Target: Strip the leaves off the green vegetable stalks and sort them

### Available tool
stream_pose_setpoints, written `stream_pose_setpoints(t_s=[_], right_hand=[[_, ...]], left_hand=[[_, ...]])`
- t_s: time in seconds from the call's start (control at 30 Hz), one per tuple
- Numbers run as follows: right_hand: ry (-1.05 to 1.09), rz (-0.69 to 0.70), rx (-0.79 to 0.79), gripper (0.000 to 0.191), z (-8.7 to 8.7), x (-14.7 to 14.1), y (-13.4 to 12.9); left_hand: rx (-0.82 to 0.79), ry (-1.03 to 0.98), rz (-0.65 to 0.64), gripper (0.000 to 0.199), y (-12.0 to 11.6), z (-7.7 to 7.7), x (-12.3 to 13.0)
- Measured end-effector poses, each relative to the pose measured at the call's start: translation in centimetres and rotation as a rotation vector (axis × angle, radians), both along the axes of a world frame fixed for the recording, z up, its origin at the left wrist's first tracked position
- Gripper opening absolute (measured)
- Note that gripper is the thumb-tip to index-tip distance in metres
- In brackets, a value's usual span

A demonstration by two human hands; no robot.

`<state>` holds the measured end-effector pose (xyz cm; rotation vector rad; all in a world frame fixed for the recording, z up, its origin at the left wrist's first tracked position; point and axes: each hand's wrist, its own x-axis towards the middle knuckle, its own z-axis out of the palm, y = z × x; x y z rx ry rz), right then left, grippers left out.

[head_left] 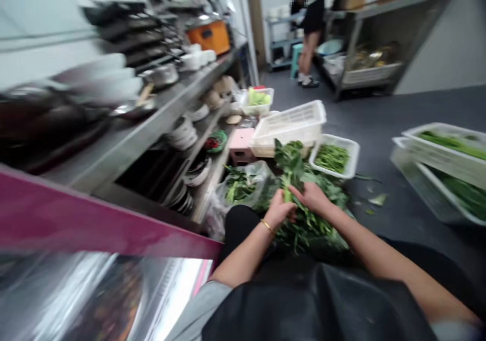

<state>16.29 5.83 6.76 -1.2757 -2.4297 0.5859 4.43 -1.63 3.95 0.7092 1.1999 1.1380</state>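
Observation:
Between my knees I hold a leafy green stalk (287,171), upright, its broad dark leaves at the top. My left hand (280,209) is closed around the lower stem. My right hand (312,197) pinches the same stem from the right, a little higher. Right under both hands lies a heap of leafy greens (315,227), partly hidden by my forearms. To the left, a clear plastic bag (261,171) holds more cut greens (240,186). Just beyond, a white basket (357,151) contains chopped green pieces (332,158).
A stacked white crate (288,123) and a pink stool (242,141) stand ahead. Steel shelving (152,123) with bowls runs along my left. Crates of greens (448,153) sit on the right, with leaf scraps (378,199) on the floor. A person (311,27) stands far back.

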Motion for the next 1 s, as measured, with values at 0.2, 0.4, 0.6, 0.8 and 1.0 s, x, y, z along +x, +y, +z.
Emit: stream_pose_setpoints(t_s=[0.2, 0.4, 0.6, 0.8, 1.0], right_hand=[[0.330, 0.080, 0.134, 0.041, -3.9, 1.3, -0.4], [0.337, 0.058, 0.102, 0.050, -4.3, 2.2, -0.5], [0.030, 0.203, 0.164, 0.035, -6.3, 4.8, -3.5], [-0.427, -0.003, -0.159, 0.046, -7.4, 6.1, 0.1], [0.014, 0.066, -0.236, 0.047, 0.9, 1.9, 1.9]], left_hand=[[-0.028, -0.472, -0.123, 0.006, -0.1, 1.7, -0.8], [0.001, -0.563, -0.084, 0.014, -1.5, 0.8, 1.5], [0.099, -0.520, 0.194, 0.029, 0.2, 2.7, -1.8], [0.263, -0.038, 0.375, 0.039, 0.9, 2.5, -3.6], [0.306, 0.401, 0.293, 0.031, -0.8, 0.2, 0.5]])
